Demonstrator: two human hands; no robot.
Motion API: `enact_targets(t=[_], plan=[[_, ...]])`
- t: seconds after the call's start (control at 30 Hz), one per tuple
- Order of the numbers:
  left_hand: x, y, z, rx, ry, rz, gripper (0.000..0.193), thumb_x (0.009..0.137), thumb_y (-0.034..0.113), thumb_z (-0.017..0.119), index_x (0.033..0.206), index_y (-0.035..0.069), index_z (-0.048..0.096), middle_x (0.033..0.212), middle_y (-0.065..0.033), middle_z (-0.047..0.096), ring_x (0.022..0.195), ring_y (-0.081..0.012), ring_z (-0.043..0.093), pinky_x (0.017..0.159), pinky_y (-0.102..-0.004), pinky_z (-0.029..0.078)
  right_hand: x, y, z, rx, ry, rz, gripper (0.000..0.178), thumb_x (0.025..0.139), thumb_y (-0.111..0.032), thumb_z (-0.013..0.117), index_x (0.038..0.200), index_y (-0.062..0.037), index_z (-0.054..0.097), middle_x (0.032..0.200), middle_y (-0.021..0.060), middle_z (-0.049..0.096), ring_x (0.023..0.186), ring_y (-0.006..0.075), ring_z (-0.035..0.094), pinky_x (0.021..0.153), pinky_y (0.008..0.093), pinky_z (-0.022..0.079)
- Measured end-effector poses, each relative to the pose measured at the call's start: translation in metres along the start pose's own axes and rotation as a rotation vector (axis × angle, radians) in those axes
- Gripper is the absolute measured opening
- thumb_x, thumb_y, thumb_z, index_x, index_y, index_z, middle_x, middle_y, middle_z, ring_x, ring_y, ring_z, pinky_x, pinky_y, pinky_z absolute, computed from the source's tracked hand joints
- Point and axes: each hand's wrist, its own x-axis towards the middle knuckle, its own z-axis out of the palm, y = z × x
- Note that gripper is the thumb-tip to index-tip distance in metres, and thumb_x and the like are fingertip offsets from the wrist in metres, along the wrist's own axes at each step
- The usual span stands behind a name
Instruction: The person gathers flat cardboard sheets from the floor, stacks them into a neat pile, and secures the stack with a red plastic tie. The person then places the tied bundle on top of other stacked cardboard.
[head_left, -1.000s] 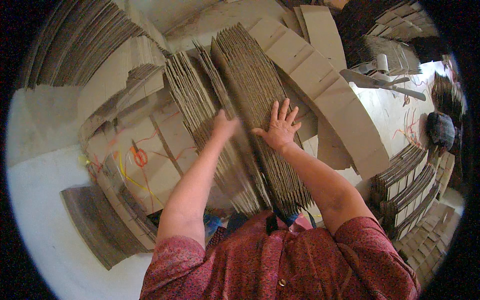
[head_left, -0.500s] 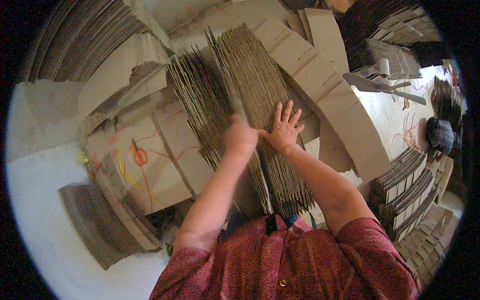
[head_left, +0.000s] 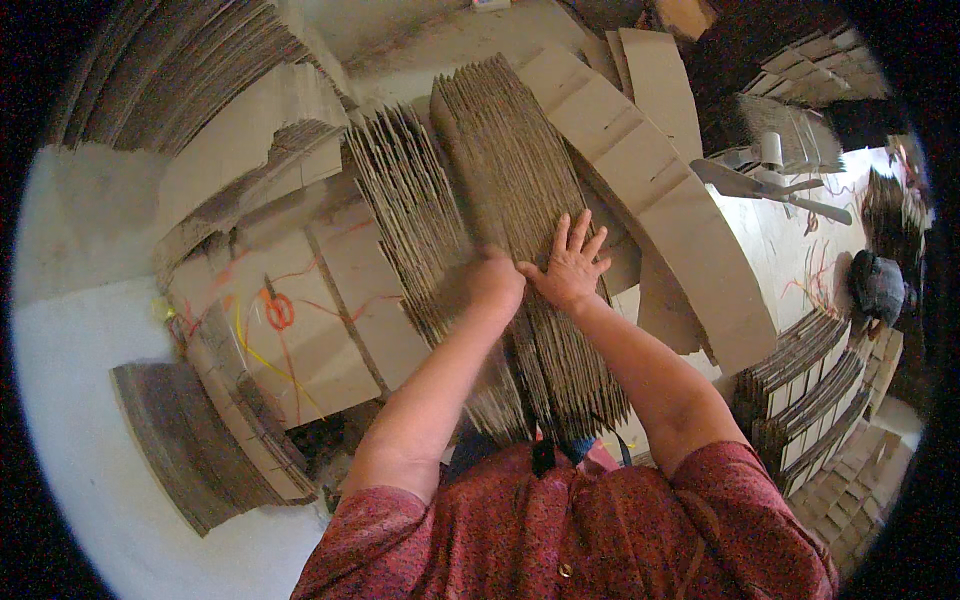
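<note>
Two upright rows of corrugated cardboard sheets stand on edge in front of me, a left row [head_left: 405, 190] and a thicker right row [head_left: 510, 150]. A gap opens between them at the far end. My right hand [head_left: 572, 272] lies flat across the top edges of the right row, fingers spread. Beside its thumb, my left hand [head_left: 495, 280] is at the line between the rows, blurred, its fingers curled in. Whatever it grips among the sheet edges is hidden.
Long slotted cardboard pieces [head_left: 650, 170] lie to the right. Cardboard with coloured strings [head_left: 300, 310] lies left; more stacks [head_left: 195, 440] stand beyond it. Sheet bundles [head_left: 795, 370] rise at the right, near a fan [head_left: 770, 180] and another person [head_left: 878, 285].
The thin group of sheets that leaned between the rows has joined the right row. My left hand has shifted slightly right, toward my right hand, which stays almost in place.
</note>
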Motion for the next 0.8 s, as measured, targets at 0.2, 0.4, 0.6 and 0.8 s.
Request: enact_targets(t=[0.2, 0.4, 0.6, 0.8], plan=[[0.004, -0.016, 0.004, -0.154, -0.083, 0.081, 0.047, 0.080, 0.013, 0.053, 0.119, -0.010, 0.038, 0.095, -0.0289, 0.059, 0.089, -0.0398, 0.060, 0.080, -0.0464, 0.046, -0.001, -0.012, -0.005, 0.017, -0.021, 0.037, 0.116, 0.060, -0.072, 0.060, 0.143, -0.0075, 0.010, 0.148, 0.0184, -0.003, 0.132, 0.0483, 0.000, 0.092, 0.0718, 0.019], [-0.046, -0.027, -0.042, -0.277, 0.218, 0.381, 0.061, 0.079, 0.020, 0.061, 0.128, -0.007, 0.036, 0.116, -0.0270, 0.051, 0.110, -0.0384, 0.049, 0.094, -0.0430, 0.038, -0.002, -0.010, -0.005, 0.017, -0.030, 0.073, 0.120, 0.057, -0.071, 0.064, 0.142, -0.0070, 0.009, 0.148, 0.0185, -0.003, 0.132, 0.0483, 0.000, 0.092, 0.0722, 0.018], [-0.029, -0.145, -0.037, -0.362, 0.572, -0.127, 0.062, 0.081, 0.026, 0.062, 0.128, -0.005, 0.037, 0.126, -0.0249, 0.046, 0.118, -0.0373, 0.043, 0.101, -0.0420, 0.031, -0.005, -0.019, -0.008, 0.024, -0.020, 0.026, 0.118, 0.058, -0.070, 0.064, 0.142, -0.0068, 0.009, 0.148, 0.0188, -0.003, 0.132, 0.0488, 0.002, 0.091, 0.0719, 0.020], [-0.023, -0.057, -0.018, -0.337, 0.282, -0.107, 0.076, 0.079, 0.043, 0.062, 0.129, -0.008, 0.035, 0.114, -0.0269, 0.054, 0.104, -0.0381, 0.054, 0.089, -0.0400, 0.042, -0.006, -0.019, 0.002, 0.005, 0.007, 0.035, 0.119, 0.058, -0.071, 0.063, 0.143, -0.0072, 0.008, 0.148, 0.0186, -0.002, 0.132, 0.0484, 0.004, 0.092, 0.0698, 0.023]])
